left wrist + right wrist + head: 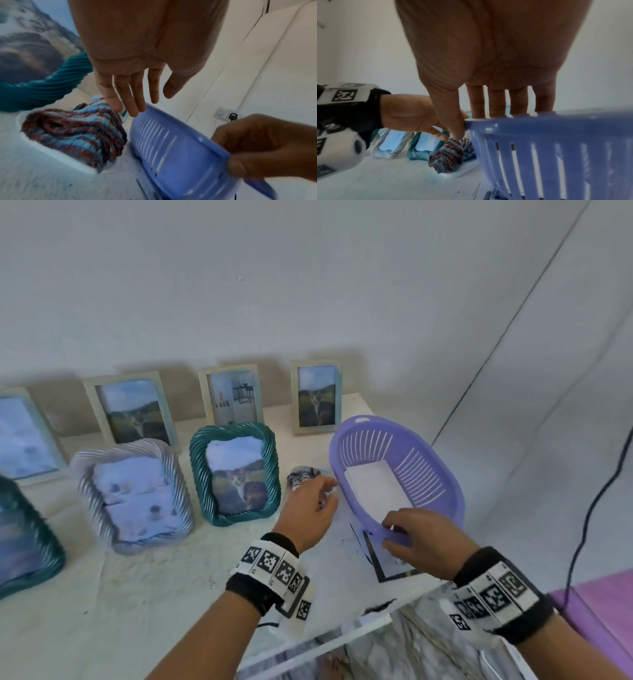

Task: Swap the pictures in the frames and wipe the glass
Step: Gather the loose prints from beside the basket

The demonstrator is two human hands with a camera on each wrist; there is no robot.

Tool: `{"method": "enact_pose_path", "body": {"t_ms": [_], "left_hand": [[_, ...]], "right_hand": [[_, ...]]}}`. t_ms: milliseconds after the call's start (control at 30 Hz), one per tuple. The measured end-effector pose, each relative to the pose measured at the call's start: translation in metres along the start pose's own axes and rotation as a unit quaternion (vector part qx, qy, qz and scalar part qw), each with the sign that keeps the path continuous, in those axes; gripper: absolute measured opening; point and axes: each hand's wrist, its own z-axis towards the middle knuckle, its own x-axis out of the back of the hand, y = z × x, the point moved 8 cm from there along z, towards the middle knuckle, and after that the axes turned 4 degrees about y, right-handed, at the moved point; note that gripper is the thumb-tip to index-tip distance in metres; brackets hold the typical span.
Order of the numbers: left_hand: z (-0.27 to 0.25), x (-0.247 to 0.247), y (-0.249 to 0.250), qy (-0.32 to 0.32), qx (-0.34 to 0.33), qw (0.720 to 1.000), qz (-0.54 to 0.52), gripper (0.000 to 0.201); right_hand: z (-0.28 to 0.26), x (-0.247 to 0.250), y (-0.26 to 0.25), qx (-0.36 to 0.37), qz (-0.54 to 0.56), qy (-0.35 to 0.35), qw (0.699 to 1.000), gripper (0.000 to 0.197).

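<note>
Right hand (pixel 423 539), lower right of centre in the head view: fingers (pixel 496 102) hooked over the near rim of the purple slotted basket (pixel 421 453), thumb pressed against the rim's outer edge; basket gripped and tilted, near end lifted. Inside the basket, a white sheet (pixel 375 486) lying flat on the bottom. Beneath the lifted end, a flat pane with a dark border (pixel 387 570) lying on the white tabletop (pixel 154 594).

Left hand (pixel 310 513), centre of the head view: fingers (pixel 135 94) straight and slightly spread, holding nothing, tips just beside the basket's rim and above a striped red-and-blue knitted cloth (pixel 75 134). Cloth bunched on the tabletop, touching the basket's outer wall in the left wrist view; contact between fingertips and cloth not discernible.

Left of the cloth, centre of the head view: teal rope-edged frame (pixel 236 474) standing upright, holding a picture of a cat before hills. Further left: white rope-edged frame (pixel 137 494), leaning back, picture pale blue and blurred. At the left edge, a second teal frame (pixel 27 542), partly cut off.

Along the wall, upper middle band of the head view: three plain pale frames, with a landscape (pixel 132 409), a room interior (pixel 233 397) and an animal on a path (pixel 317 397); a fourth, light blue frame (pixel 24 436) at far left.

Right edge: black cable (pixel 596 501) hanging down.
</note>
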Motion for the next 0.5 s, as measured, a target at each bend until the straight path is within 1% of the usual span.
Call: {"method": "enact_pose_path", "body": {"t_ms": [67,100,200,267,367,500], "left_hand": [[-0.005,-0.006,-0.001,-0.01,-0.006,1.0,0.027,0.026],[-0.006,-0.01,-0.001,-0.014,-0.009,0.999,0.042,0.026],[-0.003,-0.029,-0.001,-0.039,-0.023,0.994,0.095,0.027],[0.001,-0.045,-0.002,-0.064,-0.03,0.986,0.153,0.031],[0.011,-0.066,-0.005,-0.088,-0.021,0.969,0.232,0.036],[0.027,-0.092,-0.004,-0.124,-0.011,0.932,0.342,0.048]], "right_hand": [[-0.007,0.011,0.003,0.006,-0.001,0.034,0.999,0.009],[-0.01,0.018,0.007,0.011,-0.004,0.055,0.998,0.009],[-0.016,0.04,0.028,0.018,-0.004,0.115,0.993,0.017],[-0.019,0.052,0.045,0.025,-0.001,0.139,0.99,0.02],[-0.022,0.065,0.066,0.033,0.0,0.154,0.987,0.024],[-0.023,0.068,0.084,0.043,0.011,0.135,0.99,0.025]]}}
